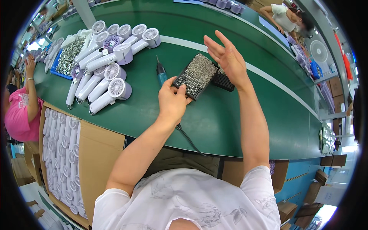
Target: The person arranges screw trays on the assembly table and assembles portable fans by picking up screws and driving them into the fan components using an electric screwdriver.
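Black plastic, heaped with small silver screws: the perforated screw tray (196,75) sits tilted at the centre of the frame, its near corner pinched between the thumb and curled fingers of my left hand (173,100), which is closed on it. My right hand (227,56) hovers just above and beyond the tray's far edge, fingers spread wide, palm open, gripping nothing.

Beside the tray, toward the right, a second black tray (224,81) lies flat on the green conveyor belt (214,122), partly hidden behind the first. Left of my hands a blue-handled electric screwdriver (161,73) rests on the belt, its dark cable (188,138) trailing toward the lower edge.

Further out, in the upper left, white handheld fans with lilac trim (109,78) lie piled together, next to a blue bin of metal rings (69,55). At lower left a cardboard box (61,153) holds more white fans in rows. A person in a pink top (19,115) stands at the left rim; another person (285,17) works at the upper right.

As I judge it, the risk lies in the tilt: held by one corner only, the loaded tray could tip further and shed loose screws across the belt, or slip from my pinch altogether.
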`<state>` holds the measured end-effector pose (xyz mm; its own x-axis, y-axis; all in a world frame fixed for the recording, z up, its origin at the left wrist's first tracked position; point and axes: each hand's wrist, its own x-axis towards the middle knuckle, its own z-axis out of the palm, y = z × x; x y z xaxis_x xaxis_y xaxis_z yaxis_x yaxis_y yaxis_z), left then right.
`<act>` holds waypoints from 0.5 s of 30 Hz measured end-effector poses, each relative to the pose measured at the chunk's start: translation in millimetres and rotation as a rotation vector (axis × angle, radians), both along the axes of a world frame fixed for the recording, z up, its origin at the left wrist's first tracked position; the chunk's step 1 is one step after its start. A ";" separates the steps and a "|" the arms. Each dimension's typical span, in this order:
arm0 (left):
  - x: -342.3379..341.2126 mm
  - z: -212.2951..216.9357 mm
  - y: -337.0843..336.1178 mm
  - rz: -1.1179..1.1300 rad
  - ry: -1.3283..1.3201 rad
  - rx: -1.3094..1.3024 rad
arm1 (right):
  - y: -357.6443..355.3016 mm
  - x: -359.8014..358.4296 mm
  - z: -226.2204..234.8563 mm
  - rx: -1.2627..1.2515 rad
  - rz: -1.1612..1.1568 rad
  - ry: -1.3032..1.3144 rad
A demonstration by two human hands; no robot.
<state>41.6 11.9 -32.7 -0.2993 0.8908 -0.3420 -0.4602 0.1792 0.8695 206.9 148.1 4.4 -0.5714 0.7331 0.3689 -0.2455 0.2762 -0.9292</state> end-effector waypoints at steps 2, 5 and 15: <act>3.2 -1.2 4.8 0.017 0.009 -0.005 | 1.0 5.5 0.0 -0.005 -0.008 0.017; 8.5 -1.3 13.4 0.060 0.017 -0.015 | 3.1 15.9 -2.0 -0.001 -0.050 0.046; 18.7 -17.7 41.3 0.095 0.150 -0.077 | -10.6 80.8 -34.4 0.131 -0.425 -0.200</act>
<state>60.3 53.3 -50.5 -0.4333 0.8291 -0.3533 -0.3447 0.2098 0.9150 287.7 137.5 -30.0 -0.3010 0.8715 0.3871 0.0941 0.4310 -0.8974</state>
